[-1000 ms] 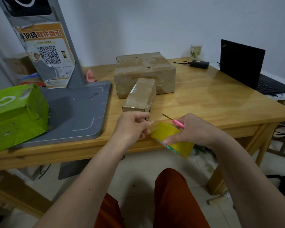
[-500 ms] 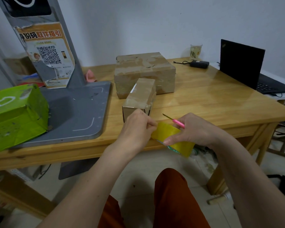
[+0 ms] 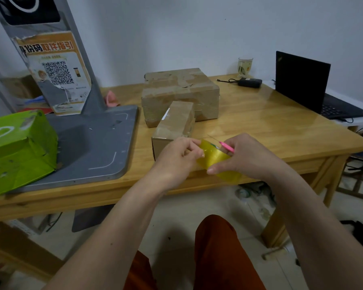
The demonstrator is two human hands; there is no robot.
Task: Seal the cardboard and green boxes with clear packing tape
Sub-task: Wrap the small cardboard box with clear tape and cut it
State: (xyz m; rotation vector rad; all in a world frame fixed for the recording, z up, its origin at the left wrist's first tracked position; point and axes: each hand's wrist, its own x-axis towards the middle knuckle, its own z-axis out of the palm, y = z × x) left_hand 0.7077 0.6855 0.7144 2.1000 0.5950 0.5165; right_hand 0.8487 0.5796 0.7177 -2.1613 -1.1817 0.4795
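Yellowish clear tape on the roll [image 3: 218,162] is what I have between both hands at the near table [image 3: 270,130] edge. My right hand [image 3: 245,155] is curled round the roll, with a pink-handled tool [image 3: 226,147] tucked among its fingers; my left hand [image 3: 176,156] pinches at the roll's left rim, I judge to lift the free end. As for progress, the large cardboard box [image 3: 180,95] at the back and the small cardboard box [image 3: 174,126] in front of it both show shiny tape across their tops; whether every seam is closed I cannot tell. The green box [image 3: 19,151] sits well apart to my left on the grey base [image 3: 96,147], its flaps looking ragged, so I judge it is left to do. The small box lies just beyond my left knuckles.
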